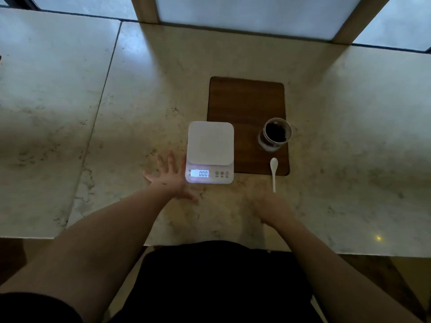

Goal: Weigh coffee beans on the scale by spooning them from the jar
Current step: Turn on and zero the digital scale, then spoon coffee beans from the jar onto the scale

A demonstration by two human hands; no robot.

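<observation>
A white digital scale (210, 151) stands on the marble counter, its lit display reading 000 and its platform bare. To its right an open glass jar (275, 134) with dark coffee beans stands on a brown wooden board (245, 101). A white spoon (273, 172) lies below the jar, its bowl on the board's corner and its handle pointing toward me. My left hand (169, 177) lies flat with fingers spread, touching the scale's left side. My right hand (271, 207) is blurred, just below the spoon's handle tip, holding nothing that I can see.
The marble counter (116, 136) has a seam running down its left part. Its front edge is close to my body. Window panes and wooden frames line the far edge.
</observation>
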